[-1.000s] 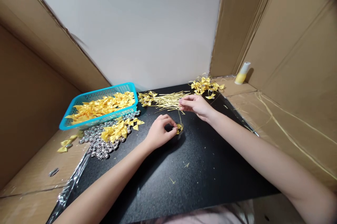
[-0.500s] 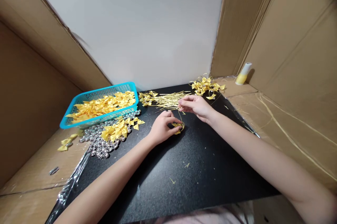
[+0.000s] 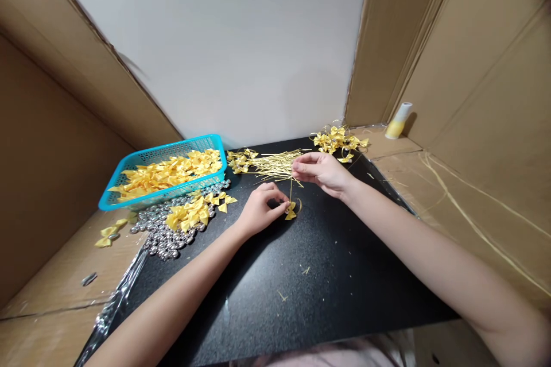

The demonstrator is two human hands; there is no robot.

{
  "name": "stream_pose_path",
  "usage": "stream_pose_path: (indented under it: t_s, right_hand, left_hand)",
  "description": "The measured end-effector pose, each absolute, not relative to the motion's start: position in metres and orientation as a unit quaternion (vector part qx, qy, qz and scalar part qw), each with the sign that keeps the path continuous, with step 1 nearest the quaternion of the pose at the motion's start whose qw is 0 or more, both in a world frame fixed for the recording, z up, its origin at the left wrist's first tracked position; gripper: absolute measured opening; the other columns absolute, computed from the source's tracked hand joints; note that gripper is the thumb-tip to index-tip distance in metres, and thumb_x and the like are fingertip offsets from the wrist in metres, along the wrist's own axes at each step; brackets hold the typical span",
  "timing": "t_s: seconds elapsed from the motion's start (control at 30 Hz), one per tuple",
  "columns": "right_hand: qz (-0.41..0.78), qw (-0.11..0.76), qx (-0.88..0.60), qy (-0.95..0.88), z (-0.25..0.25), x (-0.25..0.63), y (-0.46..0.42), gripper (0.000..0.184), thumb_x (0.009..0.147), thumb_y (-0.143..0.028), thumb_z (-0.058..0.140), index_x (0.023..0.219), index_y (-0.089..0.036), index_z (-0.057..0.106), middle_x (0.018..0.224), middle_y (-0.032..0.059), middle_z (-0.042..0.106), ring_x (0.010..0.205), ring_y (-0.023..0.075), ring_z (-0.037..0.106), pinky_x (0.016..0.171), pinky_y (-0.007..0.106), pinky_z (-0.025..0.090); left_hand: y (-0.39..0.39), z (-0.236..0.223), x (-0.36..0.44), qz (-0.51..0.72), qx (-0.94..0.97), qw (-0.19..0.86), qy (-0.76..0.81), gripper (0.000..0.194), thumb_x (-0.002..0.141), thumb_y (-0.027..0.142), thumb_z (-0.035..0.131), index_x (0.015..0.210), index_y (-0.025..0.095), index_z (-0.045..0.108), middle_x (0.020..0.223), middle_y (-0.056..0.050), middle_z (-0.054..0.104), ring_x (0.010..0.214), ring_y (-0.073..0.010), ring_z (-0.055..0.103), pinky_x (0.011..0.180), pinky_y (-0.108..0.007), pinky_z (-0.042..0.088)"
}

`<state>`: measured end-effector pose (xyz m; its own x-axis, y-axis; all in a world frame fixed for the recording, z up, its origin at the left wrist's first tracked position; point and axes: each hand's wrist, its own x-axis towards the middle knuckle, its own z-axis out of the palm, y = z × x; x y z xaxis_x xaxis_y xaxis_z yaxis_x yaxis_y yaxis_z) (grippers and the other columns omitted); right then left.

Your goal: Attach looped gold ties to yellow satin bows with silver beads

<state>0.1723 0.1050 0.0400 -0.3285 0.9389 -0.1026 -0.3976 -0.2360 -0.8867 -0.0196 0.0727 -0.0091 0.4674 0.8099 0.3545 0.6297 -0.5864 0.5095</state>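
My left hand (image 3: 267,206) is low over the black table (image 3: 267,286), its thumb and forefinger pinched at the edge of a small yellow ribbon bow (image 3: 291,212). A thin gold cord (image 3: 291,188) runs up from the bow and curls out at its right side. The cord's upper end goes to my right hand (image 3: 322,172), where thumb and fingers are closed on it above the table. Just behind my hands lies a pile of cut gold cords (image 3: 278,165).
A blue basket (image 3: 161,193) of yellow bows stands at the left. Silver beads (image 3: 166,243) and loose bows (image 3: 191,213) lie before it. Corded bows (image 3: 338,140) are heaped at the back right, near a white and yellow spool (image 3: 398,121). Cardboard walls flank the table.
My left hand has shifted slightly left, and its thumb and forefinger have come together. More of the bow shows now. The cord looks straighter between the bow and my right hand.
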Motion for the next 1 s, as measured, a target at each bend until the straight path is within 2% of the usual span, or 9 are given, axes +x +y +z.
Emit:
stream_pose_path:
  t_s: [0.13, 0.3, 0.57, 0.77, 0.87, 1.0]
  right_hand:
    - [0.714, 0.468, -0.337, -0.397, 0.04, 0.1755, 0.1079, 0.02, 0.058, -0.008, 0.085, 0.066, -0.017, 0.069, 0.063, -0.0032, 0.07, 0.059, 0.007, 0.066, 0.065, 0.019, 0.056]
    - [0.705, 0.48, -0.342, -0.394, 0.041, 0.1783, 0.1092, 0.018, 0.061, -0.007, 0.083, 0.068, -0.017, 0.069, 0.061, -0.0035, 0.07, 0.056, 0.0066, 0.066, 0.06, 0.016, 0.055]
    - [0.694, 0.493, -0.353, -0.388, 0.0429, 0.1816, 0.1126, 0.016, 0.065, -0.004, 0.079, 0.067, -0.016, 0.069, 0.06, -0.0034, 0.07, 0.054, 0.0059, 0.066, 0.059, 0.015, 0.056]
    - [0.692, 0.491, -0.358, -0.389, 0.0387, 0.1815, 0.1145, 0.017, 0.063, -0.005, 0.081, 0.066, -0.016, 0.068, 0.058, -0.0042, 0.069, 0.053, 0.0058, 0.065, 0.057, 0.014, 0.056]
    - [0.694, 0.484, -0.36, -0.393, 0.0367, 0.1815, 0.1147, 0.018, 0.062, -0.006, 0.082, 0.067, -0.017, 0.068, 0.06, -0.004, 0.069, 0.055, 0.0061, 0.065, 0.058, 0.015, 0.056]
    - [0.69, 0.474, -0.367, -0.406, 0.0358, 0.1809, 0.1137, 0.018, 0.061, -0.008, 0.083, 0.067, -0.018, 0.068, 0.063, -0.0031, 0.07, 0.057, 0.0069, 0.066, 0.061, 0.018, 0.056]
  left_hand:
    - [0.0694, -0.0126, -0.0244, 0.295, 0.809, 0.193, 0.471, 0.016, 0.084, 0.026, 0.06, 0.071, 0.017, 0.066, 0.073, -0.001, 0.063, 0.069, -0.0139, 0.055, 0.065, -0.026, 0.041]
    - [0.0696, -0.0161, -0.0248, 0.274, 0.79, 0.217, 0.503, 0.021, 0.082, 0.027, 0.056, 0.065, 0.017, 0.06, 0.069, -0.001, 0.062, 0.064, -0.0134, 0.053, 0.061, -0.025, 0.039]
    - [0.0674, -0.0152, -0.0236, 0.222, 0.764, 0.251, 0.551, 0.018, 0.076, 0.029, 0.057, 0.063, 0.017, 0.061, 0.066, -0.001, 0.063, 0.063, -0.0147, 0.055, 0.06, -0.026, 0.039]
    - [0.067, -0.0128, -0.0229, 0.21, 0.759, 0.256, 0.56, 0.018, 0.074, 0.029, 0.058, 0.061, 0.017, 0.059, 0.063, 0.0, 0.061, 0.06, -0.014, 0.054, 0.058, -0.026, 0.038]
    - [0.0662, -0.0102, -0.0237, 0.241, 0.769, 0.24, 0.541, 0.014, 0.074, 0.026, 0.057, 0.063, 0.018, 0.059, 0.066, 0.0, 0.06, 0.062, -0.0136, 0.052, 0.059, -0.026, 0.039]
    - [0.0628, -0.0074, -0.0258, 0.328, 0.778, 0.188, 0.502, 0.003, 0.074, 0.019, 0.058, 0.076, 0.018, 0.06, 0.08, -0.002, 0.062, 0.072, -0.0156, 0.054, 0.065, -0.028, 0.043]
